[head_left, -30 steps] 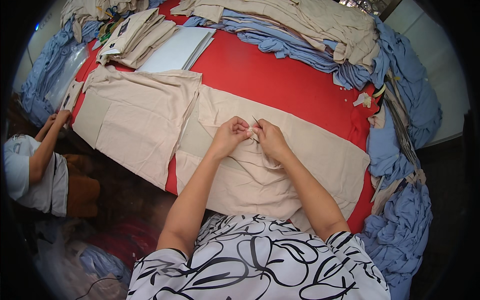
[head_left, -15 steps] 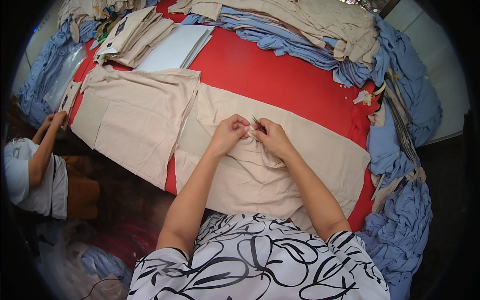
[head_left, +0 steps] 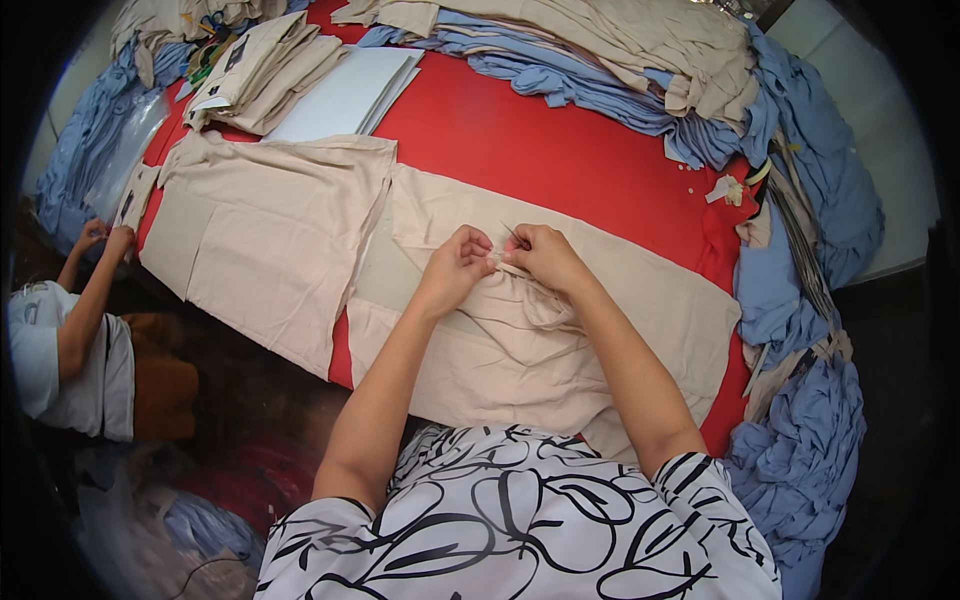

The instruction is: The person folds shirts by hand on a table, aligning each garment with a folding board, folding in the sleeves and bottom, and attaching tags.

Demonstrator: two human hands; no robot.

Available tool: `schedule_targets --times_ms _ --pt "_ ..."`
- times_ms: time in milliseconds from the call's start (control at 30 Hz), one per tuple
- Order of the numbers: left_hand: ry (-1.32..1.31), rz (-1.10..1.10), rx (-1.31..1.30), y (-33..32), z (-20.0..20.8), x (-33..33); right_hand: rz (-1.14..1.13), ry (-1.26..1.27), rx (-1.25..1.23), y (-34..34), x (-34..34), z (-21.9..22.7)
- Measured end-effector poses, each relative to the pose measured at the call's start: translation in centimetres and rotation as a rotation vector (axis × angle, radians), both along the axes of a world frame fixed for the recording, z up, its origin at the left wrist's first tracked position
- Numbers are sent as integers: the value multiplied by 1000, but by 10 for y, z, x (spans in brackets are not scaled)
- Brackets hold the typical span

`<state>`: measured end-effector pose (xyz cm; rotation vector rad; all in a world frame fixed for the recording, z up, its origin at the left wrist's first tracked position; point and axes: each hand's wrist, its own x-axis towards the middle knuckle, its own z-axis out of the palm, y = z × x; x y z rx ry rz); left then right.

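Both hands meet over a beige garment (head_left: 560, 330) spread flat on the red table (head_left: 560, 160), in front of the person. The left hand (head_left: 458, 268) pinches a small fold of the cloth at the fingertips, and the right hand (head_left: 540, 258) pinches the same spot from the other side — the two sets of fingertips touch. A thin dark tool (head_left: 514, 236) pokes up from the right hand's grip; what kind it is cannot be told. Where the hands pull, the cloth bunches into wrinkles, and the rest lies smooth. Just to the left lies a second beige piece (head_left: 270, 240), its edge under or against the first. Farther off on the table sit a white stack (head_left: 345, 95) and folded beige pieces (head_left: 260, 70); heaps of blue cloth (head_left: 800, 200) and beige cloth (head_left: 620, 40) ring the far and right sides. At the left edge another person (head_left: 70, 340) in a pale shirt reaches up to the table's corner.
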<state>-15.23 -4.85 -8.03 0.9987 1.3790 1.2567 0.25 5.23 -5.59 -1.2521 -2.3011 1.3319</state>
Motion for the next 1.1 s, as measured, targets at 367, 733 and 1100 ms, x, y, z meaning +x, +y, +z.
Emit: schedule_targets --times_ms 367,733,1100 --pt "313 57 -54 1 -4 12 -214 94 -46 15 15 17" --pt "394 122 125 -11 8 -1 -756 -494 901 188 188 -6" --pt "1116 43 192 -45 11 -84 -29 -45 182 -50 125 14"
